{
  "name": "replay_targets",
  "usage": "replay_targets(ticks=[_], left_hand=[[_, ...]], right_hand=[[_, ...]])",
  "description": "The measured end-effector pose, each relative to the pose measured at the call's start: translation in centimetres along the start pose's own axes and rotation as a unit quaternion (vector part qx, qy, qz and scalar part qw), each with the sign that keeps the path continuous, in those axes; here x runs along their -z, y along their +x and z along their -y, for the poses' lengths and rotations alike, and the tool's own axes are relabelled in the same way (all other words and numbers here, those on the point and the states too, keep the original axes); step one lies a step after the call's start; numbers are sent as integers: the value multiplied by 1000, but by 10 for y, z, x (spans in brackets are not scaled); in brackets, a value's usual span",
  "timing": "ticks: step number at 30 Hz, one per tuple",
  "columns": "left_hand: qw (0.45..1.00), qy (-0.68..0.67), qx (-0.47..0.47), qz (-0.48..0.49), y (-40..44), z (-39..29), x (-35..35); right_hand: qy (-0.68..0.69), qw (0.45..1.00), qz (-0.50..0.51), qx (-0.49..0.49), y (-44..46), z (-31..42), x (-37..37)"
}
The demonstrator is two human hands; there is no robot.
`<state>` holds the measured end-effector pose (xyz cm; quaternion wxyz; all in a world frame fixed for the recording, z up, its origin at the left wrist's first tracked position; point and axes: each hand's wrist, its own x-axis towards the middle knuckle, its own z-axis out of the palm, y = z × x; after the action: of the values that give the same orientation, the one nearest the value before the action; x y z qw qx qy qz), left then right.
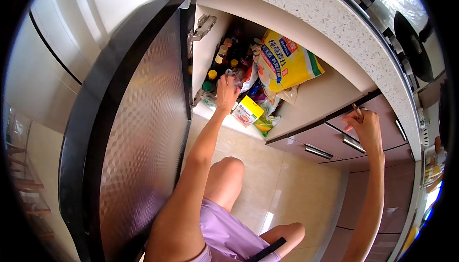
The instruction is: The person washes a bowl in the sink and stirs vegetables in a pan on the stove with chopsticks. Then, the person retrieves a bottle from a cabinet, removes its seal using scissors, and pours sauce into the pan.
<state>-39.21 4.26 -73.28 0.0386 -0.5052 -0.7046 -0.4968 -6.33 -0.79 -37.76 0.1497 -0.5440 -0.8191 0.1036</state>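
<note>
My left hand (227,95) reaches into the open cabinet, its fingers curled on a crinkled clear plastic bag (236,74). What lies inside that bag is hard to make out. Close to this hand are a bottle with a yellow cap (212,74), a green cap (207,86) and a small yellow-and-white box (247,111). My right hand (366,127) is held up at the right, before the drawers. Between its thumb and fingers is a small, thin brown piece (357,111), too small to name.
A big yellow food bag (287,61) leans inside the cabinet, with dark bottles (221,55) behind. The cabinet door (143,133) stands open at the left. Drawers with metal handles (354,143) are at the right, under a speckled countertop (296,9). A black pan (412,47) sits above.
</note>
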Motion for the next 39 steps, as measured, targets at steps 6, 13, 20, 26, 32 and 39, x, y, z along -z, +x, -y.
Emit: replay_targets(ticks=[6,13,20,26,32,39], left_hand=[[996,-34,-60,-51,28,2,-17],[995,-59,-83,-17,46,26,-61],[996,19,-87,23,73,29,-49],[992,-84,-89,-31,142,-23,-24],[978,67,-40,192,211,-15,-90],[978,85,-16,192,236,-20,-116]], right_hand=[[-24,1000,5,-14,-1,7,3],[0,1000,4,-9,0,1,0],[5,1000,8,-1,0,-1,0],[20,1000,6,10,1,-12,1],[-78,997,-22,14,-6,-7,-2],[-112,993,-36,28,-8,-12,-7]])
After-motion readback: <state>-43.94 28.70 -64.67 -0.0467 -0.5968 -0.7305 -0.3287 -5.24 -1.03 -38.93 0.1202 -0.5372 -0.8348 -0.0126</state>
